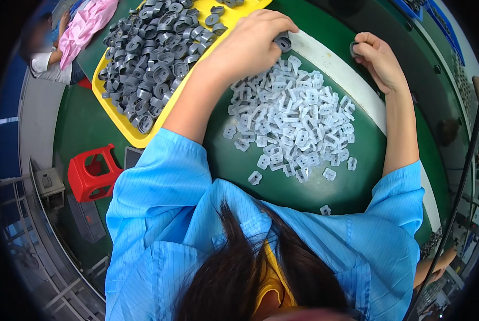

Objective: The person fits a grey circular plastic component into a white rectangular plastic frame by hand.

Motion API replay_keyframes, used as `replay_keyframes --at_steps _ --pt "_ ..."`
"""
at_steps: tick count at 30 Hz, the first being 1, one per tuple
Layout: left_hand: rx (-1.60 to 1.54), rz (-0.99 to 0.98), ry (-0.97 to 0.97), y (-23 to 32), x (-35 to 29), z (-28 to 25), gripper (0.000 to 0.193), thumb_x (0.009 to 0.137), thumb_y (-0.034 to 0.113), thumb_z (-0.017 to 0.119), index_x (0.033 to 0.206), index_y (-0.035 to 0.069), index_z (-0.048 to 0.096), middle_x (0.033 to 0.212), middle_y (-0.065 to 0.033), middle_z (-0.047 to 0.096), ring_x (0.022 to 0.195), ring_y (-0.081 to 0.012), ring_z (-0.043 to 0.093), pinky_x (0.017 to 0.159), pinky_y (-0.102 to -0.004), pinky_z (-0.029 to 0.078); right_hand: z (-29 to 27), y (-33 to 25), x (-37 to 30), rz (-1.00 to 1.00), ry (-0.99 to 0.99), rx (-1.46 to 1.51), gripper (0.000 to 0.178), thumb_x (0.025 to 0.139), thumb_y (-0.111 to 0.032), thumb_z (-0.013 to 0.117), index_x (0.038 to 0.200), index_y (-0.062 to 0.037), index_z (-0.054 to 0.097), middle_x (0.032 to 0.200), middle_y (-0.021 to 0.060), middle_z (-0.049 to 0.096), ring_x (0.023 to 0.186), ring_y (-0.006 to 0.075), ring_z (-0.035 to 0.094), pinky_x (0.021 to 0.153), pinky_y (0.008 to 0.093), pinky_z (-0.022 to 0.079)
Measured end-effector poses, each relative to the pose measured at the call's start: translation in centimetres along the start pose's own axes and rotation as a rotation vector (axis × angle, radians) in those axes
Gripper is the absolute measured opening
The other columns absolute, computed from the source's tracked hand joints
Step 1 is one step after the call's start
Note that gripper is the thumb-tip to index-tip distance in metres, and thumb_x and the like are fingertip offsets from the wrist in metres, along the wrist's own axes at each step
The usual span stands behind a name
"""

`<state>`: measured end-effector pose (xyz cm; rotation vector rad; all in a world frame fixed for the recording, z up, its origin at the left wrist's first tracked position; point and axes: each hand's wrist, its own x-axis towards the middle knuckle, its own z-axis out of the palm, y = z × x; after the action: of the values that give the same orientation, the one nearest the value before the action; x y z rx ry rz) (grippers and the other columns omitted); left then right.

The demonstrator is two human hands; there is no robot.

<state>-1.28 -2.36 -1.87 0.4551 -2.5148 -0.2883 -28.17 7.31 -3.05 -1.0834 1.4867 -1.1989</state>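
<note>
My left hand (pixel 253 44) reaches over the far edge of a heap of small translucent white plastic pieces (pixel 298 115). Its fingers and thumb close around a dark grey plastic part (pixel 284 42), partly hidden by the hand. Farther right, above the dark green surface beyond the white strip, my right hand (pixel 381 63) pinches a small grey plastic part (pixel 353 49) between curled fingers and thumb. At my left forearm stands a yellow tray (pixel 123 134) heaped with round grey plastic parts (pixel 148 64), like those in my hands.
A white strip (pixel 333 64) runs across the green table (pixel 234 176). Blue bins (pixel 442 21) line the far right. A red plastic stool (pixel 92 174) stands at the left. Another person (pixel 49 59) sits at the upper left beside pink cloth (pixel 87 29). A dark cable crosses the right side.
</note>
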Motion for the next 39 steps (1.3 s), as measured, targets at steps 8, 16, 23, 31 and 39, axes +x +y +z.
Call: replay_keyframes --at_steps 8,16,23,31,39 --pt "0.125 -0.058 -0.040 0.4 0.2 0.7 0.033 0.075 0.011 0.071 0.107 0.008 0.064 0.105 -0.0092 0.061 0.098 -0.0263 0.060 0.088 -0.0347 0.048 -0.2 2.2 1.1 -0.231 0.388 -0.585 0.035 0.077 -0.021 0.068 0.109 -0.0053 0.064 0.083 0.0031 0.063 0.081 0.0109 0.059 0.077 0.0250 0.047" --pt "-0.260 -0.198 0.217 2.1 0.9 0.1 0.034 0.075 0.013 0.076 0.103 0.000 0.061 0.092 -0.0051 0.063 0.084 -0.0121 0.064 0.071 -0.0248 0.054 4.8 -1.0 -1.2 -0.342 0.096 -0.520 0.016 0.080 -0.016 0.064 0.090 -0.0045 0.068 0.078 0.0056 0.066 0.072 0.0134 0.062 0.069 0.0276 0.049" --pt "-0.612 -0.601 0.140 2.6 1.3 -0.3 0.030 0.076 0.005 0.073 0.102 -0.002 0.059 0.085 -0.0097 0.066 0.073 -0.0111 0.064 0.066 -0.0219 0.051 7.8 -0.2 -0.7 -0.660 -0.104 -0.680 0.014 0.080 -0.013 0.064 0.089 -0.0025 0.068 0.082 0.0096 0.060 0.070 0.0217 0.060 0.066 0.0330 0.049" --pt "-0.358 -0.465 0.227 1.6 0.7 1.2 0.039 0.072 0.014 0.080 0.102 -0.002 0.060 0.080 -0.0048 0.067 0.066 -0.0068 0.061 0.064 -0.0213 0.052 8.6 -2.6 -2.6 -0.361 -0.016 -0.884 0.021 0.075 -0.020 0.072 0.078 0.0003 0.067 0.080 0.0143 0.064 0.077 0.0303 0.062 0.069 0.0400 0.049" --pt "-0.166 -0.428 0.206 2.0 0.6 0.9 0.039 0.069 0.017 0.081 0.098 0.001 0.062 0.061 -0.0030 0.061 0.054 -0.0078 0.056 0.054 -0.0223 0.048 9.6 -1.9 -3.2 -0.335 0.094 -0.692 0.016 0.075 -0.014 0.072 0.081 0.0000 0.068 0.077 0.0111 0.066 0.072 0.0224 0.064 0.070 0.0325 0.050"
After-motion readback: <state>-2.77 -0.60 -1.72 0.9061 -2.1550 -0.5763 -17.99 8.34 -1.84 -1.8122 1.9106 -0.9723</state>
